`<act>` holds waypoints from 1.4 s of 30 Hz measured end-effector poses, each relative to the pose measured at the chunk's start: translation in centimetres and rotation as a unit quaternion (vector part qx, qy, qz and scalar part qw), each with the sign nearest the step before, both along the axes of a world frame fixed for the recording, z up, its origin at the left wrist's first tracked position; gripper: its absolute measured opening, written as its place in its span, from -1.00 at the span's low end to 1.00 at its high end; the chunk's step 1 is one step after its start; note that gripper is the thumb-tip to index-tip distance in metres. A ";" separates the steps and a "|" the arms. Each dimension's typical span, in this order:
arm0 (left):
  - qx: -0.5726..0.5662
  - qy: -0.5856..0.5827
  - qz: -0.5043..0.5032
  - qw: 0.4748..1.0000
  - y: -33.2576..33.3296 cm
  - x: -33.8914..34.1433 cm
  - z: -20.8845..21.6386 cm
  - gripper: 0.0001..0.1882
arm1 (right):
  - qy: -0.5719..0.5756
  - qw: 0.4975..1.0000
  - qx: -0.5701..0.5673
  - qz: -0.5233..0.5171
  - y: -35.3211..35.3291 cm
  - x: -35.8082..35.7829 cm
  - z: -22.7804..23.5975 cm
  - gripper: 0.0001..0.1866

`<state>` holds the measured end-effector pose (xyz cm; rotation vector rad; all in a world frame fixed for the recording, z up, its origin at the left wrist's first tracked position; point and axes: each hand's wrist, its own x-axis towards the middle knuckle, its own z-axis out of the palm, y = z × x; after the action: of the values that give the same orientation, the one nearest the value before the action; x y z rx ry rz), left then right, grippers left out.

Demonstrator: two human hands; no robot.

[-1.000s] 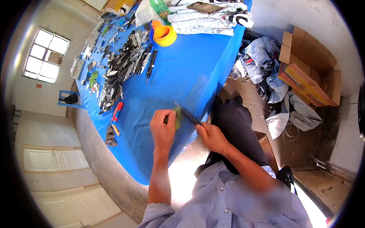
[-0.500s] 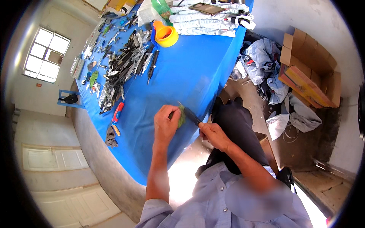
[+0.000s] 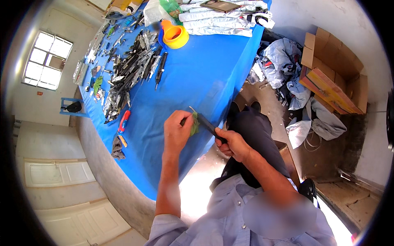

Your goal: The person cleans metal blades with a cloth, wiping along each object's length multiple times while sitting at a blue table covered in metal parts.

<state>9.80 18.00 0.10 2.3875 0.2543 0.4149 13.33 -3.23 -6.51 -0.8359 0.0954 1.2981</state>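
My right hand [image 3: 234, 144] is wrapped round the near end of a long black bar-shaped part [image 3: 207, 125], which slants up and left over the blue table. A thin pale tip shows beyond its far end. Close to that end, my left hand [image 3: 176, 126] is closed, fingertips bent together, on a crumpled green cloth [image 3: 195, 124]. The cloth lies against the black part. What else the left fingers hold is hidden.
A pile of black and silver long parts [image 3: 127, 71] covers the table's left side. Near it lie a red-and-blue screwdriver [image 3: 124, 121] and a grey rag [image 3: 117, 148]. A yellow tape roll [image 3: 175, 37] and white packages [image 3: 217, 20] are farther back. A cardboard box [image 3: 334, 78] stands at right.
My right hand has turned slightly, and more of the black part shows below the cloth. The left hand stays beside it on the cloth. The view has shifted a little.
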 end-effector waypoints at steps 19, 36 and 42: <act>0.035 -0.008 -0.001 0.999 -0.1 0.5 -0.5 -0.90 | 0.117 0.991 0.060 -0.019 -0.5 0.3 -0.4 -0.50; 0.056 -0.037 0.026 0.997 -9.3 -5.2 -0.8 -0.93 | -0.072 0.989 0.104 -0.080 -0.2 -1.6 -1.8 -0.66; 0.068 -0.029 -0.023 0.997 -10.1 -6.4 -0.6 -0.94 | 0.030 0.995 0.072 -0.070 -0.1 -1.4 -1.4 -0.63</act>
<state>3.41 7.89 -0.46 2.5051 0.1480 0.4937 11.93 -3.33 -7.89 -0.6558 0.1033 1.1840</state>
